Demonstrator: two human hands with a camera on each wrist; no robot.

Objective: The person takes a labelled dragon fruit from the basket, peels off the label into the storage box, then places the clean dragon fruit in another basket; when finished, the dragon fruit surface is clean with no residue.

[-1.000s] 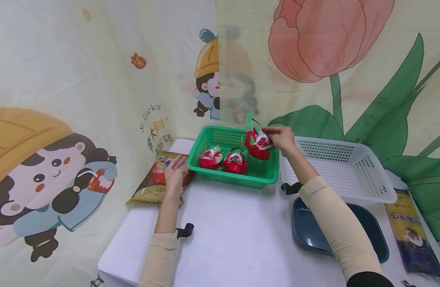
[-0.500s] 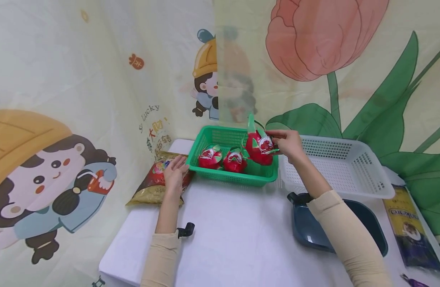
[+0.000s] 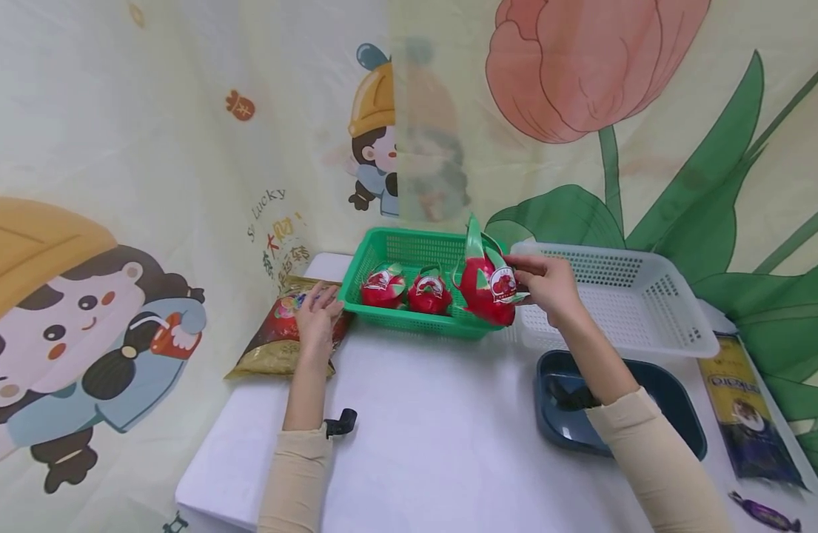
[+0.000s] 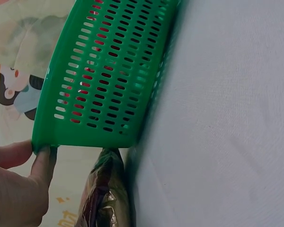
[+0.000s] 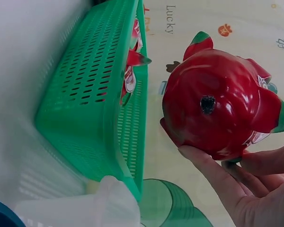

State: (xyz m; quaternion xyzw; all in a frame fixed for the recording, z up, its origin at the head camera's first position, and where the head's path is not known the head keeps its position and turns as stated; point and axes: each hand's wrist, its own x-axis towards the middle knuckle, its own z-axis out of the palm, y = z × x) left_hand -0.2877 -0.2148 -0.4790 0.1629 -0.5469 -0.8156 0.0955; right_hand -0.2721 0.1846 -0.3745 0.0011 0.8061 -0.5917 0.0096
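Note:
A red dragon fruit (image 3: pixel 486 289) with green-tipped scales and a round label is held up by my right hand (image 3: pixel 548 287), over the right front edge of the green basket (image 3: pixel 409 322). In the right wrist view, fingers and thumb grip the dragon fruit (image 5: pixel 217 104) from one side, its dark round end facing the camera. Two more labelled dragon fruits, a left one (image 3: pixel 383 287) and a right one (image 3: pixel 429 292), lie inside the basket. My left hand (image 3: pixel 315 318) pinches the basket's left rim; the left wrist view shows this hand (image 4: pixel 21 184) at the rim corner.
Left of the basket lies a red and gold snack bag (image 3: pixel 275 337), partly under the left hand. A white basket (image 3: pixel 638 296) stands to the right, with a dark blue tray (image 3: pixel 548 414) in front. A yellow-blue packet (image 3: pixel 748 414) and purple-wrapped piece (image 3: pixel 765 512) lie far right.
The right hand has moved the dragon fruit from over the basket's inside toward its right front edge and nearer to me. The left hand stays at the rim. The view has shifted slightly.

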